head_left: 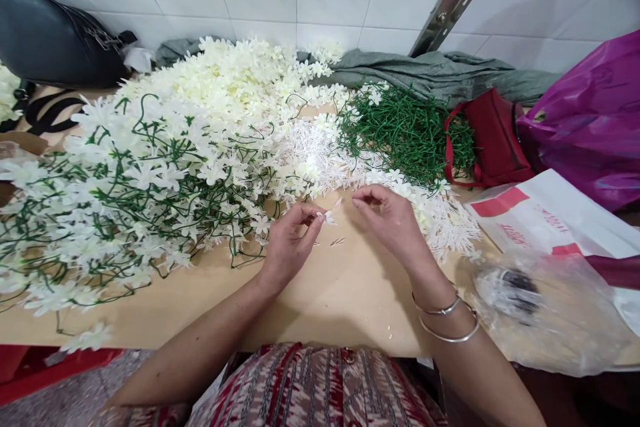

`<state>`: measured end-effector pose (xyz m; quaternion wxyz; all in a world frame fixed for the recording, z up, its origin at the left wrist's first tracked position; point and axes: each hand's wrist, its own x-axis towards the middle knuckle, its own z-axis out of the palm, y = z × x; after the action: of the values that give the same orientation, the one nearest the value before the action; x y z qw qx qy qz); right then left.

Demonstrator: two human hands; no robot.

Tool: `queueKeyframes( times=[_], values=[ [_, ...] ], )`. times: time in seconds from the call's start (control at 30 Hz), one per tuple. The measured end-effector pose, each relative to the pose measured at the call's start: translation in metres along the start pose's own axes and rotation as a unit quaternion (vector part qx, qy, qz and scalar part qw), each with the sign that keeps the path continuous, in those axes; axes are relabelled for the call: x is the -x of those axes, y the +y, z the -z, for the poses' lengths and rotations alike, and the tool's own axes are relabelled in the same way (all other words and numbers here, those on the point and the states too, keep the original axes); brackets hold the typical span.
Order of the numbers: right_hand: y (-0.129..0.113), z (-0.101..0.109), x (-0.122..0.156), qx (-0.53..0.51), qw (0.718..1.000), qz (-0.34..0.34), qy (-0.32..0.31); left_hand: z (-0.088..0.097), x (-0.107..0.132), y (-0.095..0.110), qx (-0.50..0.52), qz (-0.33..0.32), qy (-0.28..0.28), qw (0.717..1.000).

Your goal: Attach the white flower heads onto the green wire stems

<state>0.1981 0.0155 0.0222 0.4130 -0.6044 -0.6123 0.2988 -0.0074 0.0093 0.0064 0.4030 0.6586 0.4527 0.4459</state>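
Note:
Between thumb and forefinger, my left hand (290,243) pinches a small white artificial flower (328,217), with thin pale stamens sticking up from it. Just to its right is my right hand (387,220), its thumb and forefinger drawn together; anything between those fingertips is too small to make out. A gap separates the two hands. A few tiny stamen pieces (338,241) lie on the table below the flower. Behind my hands spreads a pile of white stamens (313,147), which continues past my right hand.
White flowers on green stems (165,180) cover the table (345,300) at left, loose cream flowers (235,83) behind. Green stems (400,130) lie back right, near a red pouch (500,140), purple bag (590,120) and clear plastic bag (560,320). A black bag (55,37) stands far left.

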Motion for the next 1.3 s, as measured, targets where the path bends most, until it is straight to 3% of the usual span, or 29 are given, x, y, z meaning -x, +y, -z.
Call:
queueKeyframes(
  times=[0.07, 0.17, 0.27, 0.37, 0.5, 0.7, 0.97, 1.07, 1.3],
  values=[
    [0.002, 0.000, -0.013, 0.126, 0.992, 0.022, 0.023, -0.003, 0.002, 0.000, 0.018, 0.011, -0.002, 1.000],
    [0.002, -0.008, -0.030, 0.264, 0.963, 0.047, -0.005, -0.007, 0.004, -0.001, 0.022, 0.016, -0.011, 1.000],
    [-0.001, -0.013, -0.034, 0.302, 0.951, 0.064, -0.025, -0.007, 0.005, -0.003, 0.034, 0.031, -0.014, 0.999],
    [-0.003, -0.007, -0.024, 0.236, 0.969, 0.062, -0.028, -0.007, 0.006, -0.005, 0.076, 0.052, -0.014, 0.996],
    [0.000, 0.003, -0.009, 0.075, 0.997, -0.003, 0.008, -0.008, 0.005, -0.006, 0.111, 0.075, -0.004, 0.991],
    [0.008, -0.002, -0.004, -0.154, 0.983, -0.086, 0.042, -0.009, -0.002, 0.006, 0.175, 0.129, 0.010, 0.976],
    [0.006, -0.010, 0.004, -0.195, 0.973, -0.065, 0.108, -0.013, -0.014, 0.016, 0.242, 0.173, 0.013, 0.955],
    [0.006, -0.011, 0.009, -0.211, 0.971, -0.066, 0.093, -0.018, -0.016, 0.011, 0.268, 0.189, 0.014, 0.945],
    [0.004, -0.011, 0.016, -0.124, 0.988, -0.023, 0.086, -0.022, -0.009, 0.002, 0.302, 0.209, 0.003, 0.930]
  ],
)
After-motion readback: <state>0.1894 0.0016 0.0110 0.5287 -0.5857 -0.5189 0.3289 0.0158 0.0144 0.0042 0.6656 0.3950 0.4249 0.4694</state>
